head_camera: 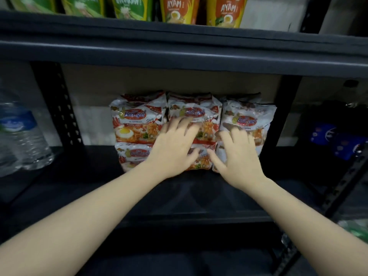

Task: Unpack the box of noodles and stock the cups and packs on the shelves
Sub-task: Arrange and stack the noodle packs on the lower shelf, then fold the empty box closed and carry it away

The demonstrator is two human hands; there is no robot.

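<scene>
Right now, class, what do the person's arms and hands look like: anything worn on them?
Both forearms are bare, with no sleeves in view. The left hand and right hand wear no gloves, and no rings, watch or bracelets show, though the fingers are motion-blurred.

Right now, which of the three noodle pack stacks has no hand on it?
The leftmost stack: its egg picture shows uncovered. The left hand presses the middle stack, the right hand the rightmost stack.
</scene>
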